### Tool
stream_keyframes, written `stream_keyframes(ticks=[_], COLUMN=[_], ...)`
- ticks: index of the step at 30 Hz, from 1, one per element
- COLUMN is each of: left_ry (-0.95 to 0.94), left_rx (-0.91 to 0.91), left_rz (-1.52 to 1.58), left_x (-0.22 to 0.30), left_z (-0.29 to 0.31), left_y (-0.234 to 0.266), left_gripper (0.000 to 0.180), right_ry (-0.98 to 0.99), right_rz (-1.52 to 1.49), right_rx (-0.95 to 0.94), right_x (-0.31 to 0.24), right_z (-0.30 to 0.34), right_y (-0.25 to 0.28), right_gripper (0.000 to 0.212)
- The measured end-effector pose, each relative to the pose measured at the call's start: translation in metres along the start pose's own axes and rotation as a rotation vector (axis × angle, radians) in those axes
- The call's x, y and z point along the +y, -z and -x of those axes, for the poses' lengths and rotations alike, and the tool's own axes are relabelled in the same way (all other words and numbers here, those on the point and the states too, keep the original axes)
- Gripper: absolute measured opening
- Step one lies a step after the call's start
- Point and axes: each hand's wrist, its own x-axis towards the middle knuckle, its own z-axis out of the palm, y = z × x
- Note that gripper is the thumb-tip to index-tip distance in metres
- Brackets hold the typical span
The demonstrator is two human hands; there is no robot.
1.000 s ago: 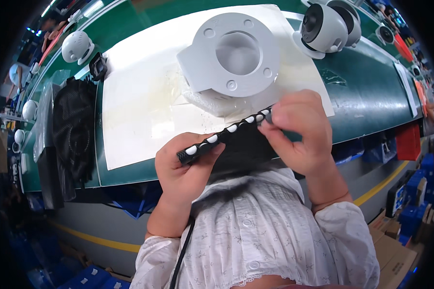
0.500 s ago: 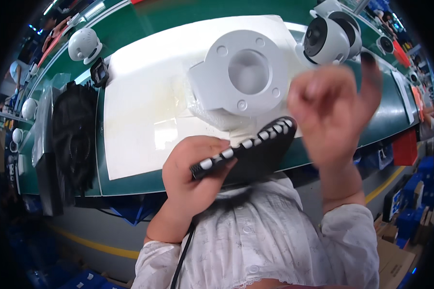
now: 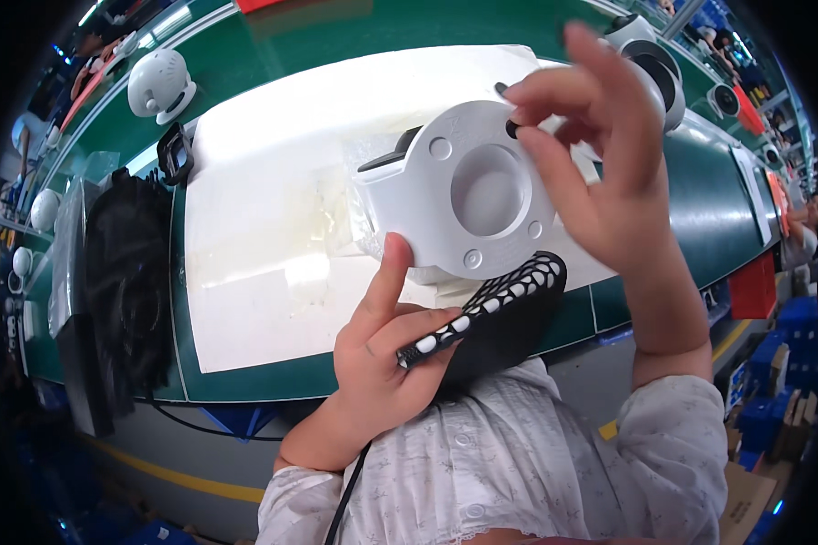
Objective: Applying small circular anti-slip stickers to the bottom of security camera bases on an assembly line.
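Observation:
A white device base (image 3: 441, 195) stands with its underside toward me, with a wide round hollow and several small round recesses near the rim. My left hand (image 3: 386, 350) grips a black sheet (image 3: 504, 331) with rows of white round spots showing on its face; one outstretched finger touches the base's lower edge. At the base's upper right rim is my right hand (image 3: 600, 154), thumb and finger close together. A small black round pad (image 3: 512, 129) shows by the thumb tip, where a recess lies. Other dark bits show at its fingertips, too small to name.
The base rests over a white board (image 3: 264, 227) on the green table (image 3: 336, 27). White round cameras stand at the far left (image 3: 159, 86) and far right (image 3: 654, 68). Black bags (image 3: 132, 272) and a black frame-shaped part (image 3: 174, 153) lie at left.
My right hand has moved up and left to the base's rim. The base appears lower and turned slightly. A finger of my left hand now stretches out onto it; that hand keeps the black sheet.

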Motion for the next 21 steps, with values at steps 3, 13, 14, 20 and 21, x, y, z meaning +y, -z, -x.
stream_keyframes(ticks=[3, 13, 14, 20, 21], left_ry=[-0.027, 0.035, 0.039, 0.013, 0.069], left_rx=[0.045, 0.038, 0.035, -0.007, 0.021], left_rz=[0.038, 0.082, 0.093, 0.067, 0.107], left_x=[-0.006, -0.004, -0.004, -0.002, -0.001], left_z=[0.001, 0.001, 0.002, 0.002, 0.002], left_y=[-0.001, -0.001, -0.001, 0.001, 0.0], left_gripper=[0.029, 0.027, 0.026, 0.027, 0.023], right_ry=[0.185, 0.082, 0.054, -0.121, -0.151], right_rz=[0.177, -0.075, -0.087, -0.149, -0.16], right_rx=[-0.1, 0.013, -0.003, -0.1, -0.116], right_x=[-0.019, -0.01, -0.011, -0.02, -0.022], right_z=[-0.005, -0.03, -0.031, -0.031, -0.03], right_y=[0.005, -0.01, -0.011, -0.014, -0.015], right_gripper=[0.067, 0.064, 0.063, 0.056, 0.054])
